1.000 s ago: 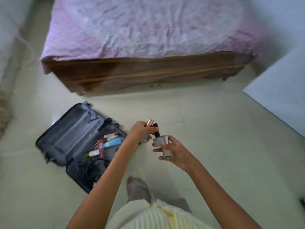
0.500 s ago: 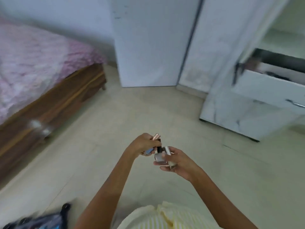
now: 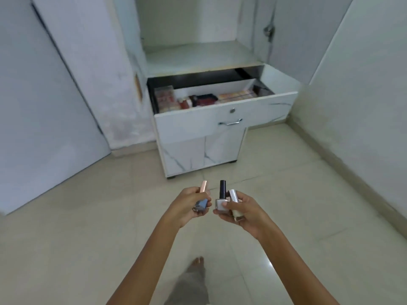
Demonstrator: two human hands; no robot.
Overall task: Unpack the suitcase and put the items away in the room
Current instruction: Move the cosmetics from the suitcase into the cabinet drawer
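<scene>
Leg: we log a grey trouser leg (image 3: 193,285) and one bare foot (image 3: 197,260) at the bottom edge, on the cream tiled floor (image 3: 88,238).
Left hand: the left hand (image 3: 188,205) is curled round two things. A slim rose-gold tube (image 3: 203,187) stands up out of the top of the fist. A small blue-grey case (image 3: 202,203) sits lower in the same grip. We cannot make out the metal bit at its lower end.
Right hand: the right hand (image 3: 242,211) grips two bottles. A silver-grey nail polish bottle with a tall black cap (image 3: 221,203) stands upright with the thumb across its front. Touching it on the right is a silver-capped pale bottle (image 3: 234,199), tilted.
Spacing: we note the hands are near each other but not touching, and both are held above the floor, well apart from the furniture ahead.
Cabinet: a white marble-patterned cabinet (image 3: 198,155) stands against the far wall.
Drawer: its top drawer (image 3: 189,124) is pulled out, and its front carries a metal bar handle (image 3: 230,122) below a round lock (image 3: 232,110).
Contents: we see red, pink and orange boxes (image 3: 167,101) inside it. The labels are unreadable.
Shelf: a pale shelf (image 3: 198,56) lies above the drawer.
Sides: a pale door panel (image 3: 33,106) is on the left and a pale wall (image 3: 363,106) on the right.
</scene>
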